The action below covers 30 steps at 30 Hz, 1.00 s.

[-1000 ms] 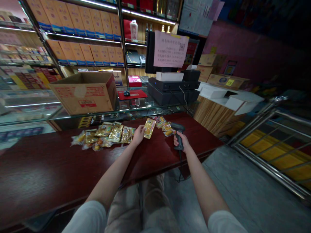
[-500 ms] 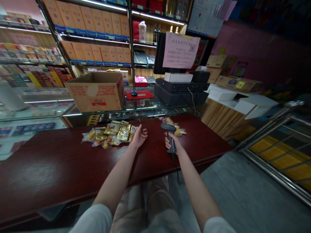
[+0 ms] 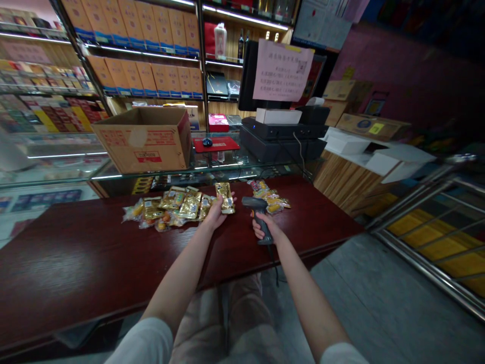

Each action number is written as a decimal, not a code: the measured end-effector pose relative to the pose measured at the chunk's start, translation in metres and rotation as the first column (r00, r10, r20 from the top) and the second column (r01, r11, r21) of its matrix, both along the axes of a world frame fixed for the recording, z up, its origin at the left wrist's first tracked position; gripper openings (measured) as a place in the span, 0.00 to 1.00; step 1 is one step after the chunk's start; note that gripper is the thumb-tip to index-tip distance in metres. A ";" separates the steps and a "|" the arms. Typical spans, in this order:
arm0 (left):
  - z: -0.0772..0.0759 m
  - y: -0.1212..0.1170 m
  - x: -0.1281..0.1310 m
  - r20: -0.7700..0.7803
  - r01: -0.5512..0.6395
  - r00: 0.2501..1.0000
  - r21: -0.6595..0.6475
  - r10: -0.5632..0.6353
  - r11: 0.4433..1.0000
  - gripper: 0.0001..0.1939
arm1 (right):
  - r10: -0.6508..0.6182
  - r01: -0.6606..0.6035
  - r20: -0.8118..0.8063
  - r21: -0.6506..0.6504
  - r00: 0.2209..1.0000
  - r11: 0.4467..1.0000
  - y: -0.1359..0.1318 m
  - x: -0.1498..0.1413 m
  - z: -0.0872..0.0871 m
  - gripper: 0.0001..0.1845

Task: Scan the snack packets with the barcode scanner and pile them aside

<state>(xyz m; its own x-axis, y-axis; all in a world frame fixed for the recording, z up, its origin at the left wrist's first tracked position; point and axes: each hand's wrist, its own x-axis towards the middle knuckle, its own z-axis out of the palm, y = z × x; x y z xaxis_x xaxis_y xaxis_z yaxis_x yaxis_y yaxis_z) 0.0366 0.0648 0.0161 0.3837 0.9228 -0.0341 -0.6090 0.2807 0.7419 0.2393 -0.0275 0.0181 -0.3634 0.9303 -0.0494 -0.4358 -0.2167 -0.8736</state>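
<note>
My left hand point(image 3: 216, 214) is closed on a gold foil snack packet point(image 3: 226, 196), held up just right of a pile of gold and clear packets point(image 3: 189, 205) on the dark red table point(image 3: 94, 263). In my right hand point(image 3: 268, 228) is a grey barcode scanner point(image 3: 255, 205), gripped by its handle, its head pointing left toward the packet. A cord hangs from the scanner's handle. Behind the scanner, to the right, lies a smaller group of colourful packets point(image 3: 278, 205).
An open cardboard box point(image 3: 146, 144) stands on the glass counter point(image 3: 212, 172) beyond the table. Right of it are a mouse point(image 3: 207, 142) on a red mat, a monitor point(image 3: 248, 76) and a black cash drawer point(image 3: 280, 146). A metal railing point(image 3: 428, 222) runs at the right.
My left hand has brought up a gold packet, its front now facing the scanner. The scanner has turned and shifted slightly left in my right hand.
</note>
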 end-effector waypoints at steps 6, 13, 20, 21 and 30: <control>-0.002 -0.001 0.002 -0.127 0.014 0.992 0.071 -0.005 0.997 0.27 | 0.043 -0.043 -0.005 -0.008 0.999 0.999 -0.003 0.000 -0.002 0.18; 0.017 -0.011 -0.007 -0.606 -0.206 0.450 0.644 0.655 0.737 0.27 | -0.117 0.117 -0.035 0.003 0.993 0.993 -0.005 0.014 0.004 0.22; 0.022 -0.017 -0.029 -0.616 0.030 -0.415 0.726 0.669 0.687 0.36 | -0.349 0.350 0.044 -0.010 0.936 0.937 -0.005 0.075 0.010 0.20; 0.020 -0.016 -0.030 -0.612 0.051 -0.438 0.714 0.659 0.698 0.36 | -0.361 0.363 0.048 -0.019 0.931 0.932 -0.005 0.082 0.009 0.20; 0.038 -0.015 0.028 -0.555 0.423 -0.253 0.673 0.793 0.606 0.21 | -0.470 0.469 -0.015 -0.032 0.883 0.882 0.000 0.092 -0.003 0.23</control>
<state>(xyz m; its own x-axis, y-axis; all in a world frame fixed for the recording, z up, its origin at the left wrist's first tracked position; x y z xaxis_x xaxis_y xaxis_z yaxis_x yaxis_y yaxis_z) 0.0645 0.0496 0.0537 0.2641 0.8656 0.4253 0.9181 -0.3607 0.1640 0.3316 -0.0277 0.0148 0.1143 0.9907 -0.0740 -0.5112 -0.0052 -0.8594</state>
